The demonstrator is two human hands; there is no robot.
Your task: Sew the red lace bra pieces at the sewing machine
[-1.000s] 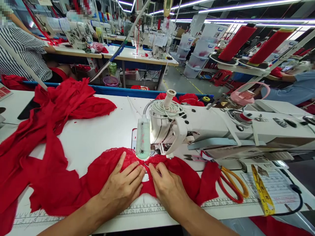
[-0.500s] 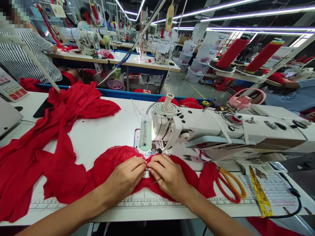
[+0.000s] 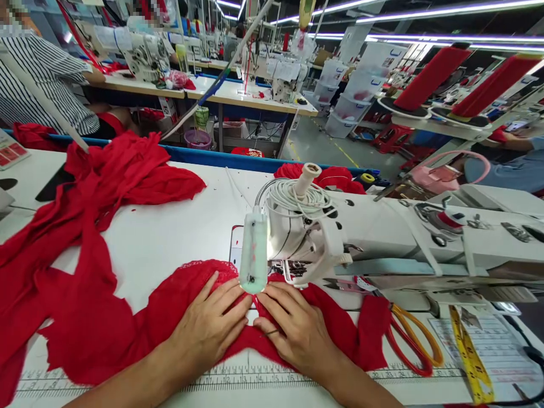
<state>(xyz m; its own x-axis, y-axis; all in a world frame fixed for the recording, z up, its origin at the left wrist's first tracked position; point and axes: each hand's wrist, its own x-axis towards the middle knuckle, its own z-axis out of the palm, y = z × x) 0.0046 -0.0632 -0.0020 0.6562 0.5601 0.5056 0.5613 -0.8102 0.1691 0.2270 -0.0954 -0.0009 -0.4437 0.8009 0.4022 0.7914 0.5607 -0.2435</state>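
A red lace-edged fabric piece (image 3: 170,300) lies across the bed of a white sewing machine (image 3: 374,226), its middle below the needle area. My left hand (image 3: 208,323) rests flat on the left part of the cloth, fingers stretched toward the needle. On the right part, my right hand (image 3: 293,326) presses the cloth with its fingers extended and the thumb bent inward; a thin ring is on one finger. The fingertips of both hands nearly meet below a pale green lamp (image 3: 254,252), which hides the needle and part of the lace.
A heap of red fabric (image 3: 93,226) covers the table's left side. Red-and-orange-handled scissors (image 3: 414,340), thread snips (image 3: 346,285) and a yellow tape measure (image 3: 471,357) lie to the right. A ruler strip (image 3: 238,378) runs along the front edge. A person in stripes (image 3: 42,85) sits beyond.
My fingers, pinched together at the lace edge before, now lie flatter and more stretched out on the cloth. The view has moved slightly closer, with the machine appearing larger.
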